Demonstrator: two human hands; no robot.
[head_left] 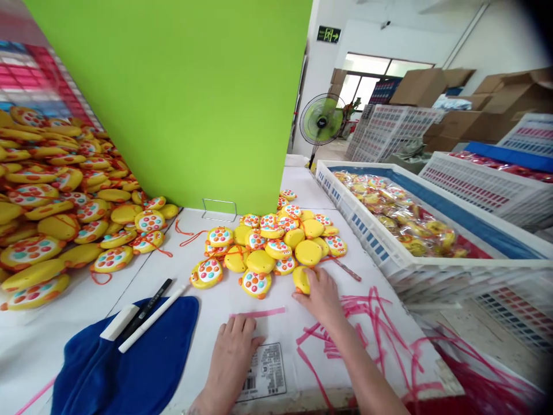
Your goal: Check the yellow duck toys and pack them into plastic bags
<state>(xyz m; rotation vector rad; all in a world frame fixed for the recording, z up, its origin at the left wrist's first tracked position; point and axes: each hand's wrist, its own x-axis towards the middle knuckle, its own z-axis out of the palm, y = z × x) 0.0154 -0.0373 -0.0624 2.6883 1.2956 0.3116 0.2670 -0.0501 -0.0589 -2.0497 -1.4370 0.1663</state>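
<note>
Near the table's front edge, my left hand [233,354] has its fingers curled down on a clear plastic bag with a printed label [271,369], close to the bag's pink strip [263,313]. My right hand [322,294] grips a yellow turtle-shaped toy [301,279] at the front right of a loose pile, thumb on its near side and fingers over its top. The other turtle-shaped toys [260,261] in this pile lie some plain side up, some with white shells of coloured dots showing.
A green panel [185,104] stands behind the pile. More toys heap up [56,225] at left. A blue cloth [151,369] bears a black marker [149,305] and a white stick [151,320]. Pink strips [375,323] litter the right side, beside a white crate [367,230] of bagged toys.
</note>
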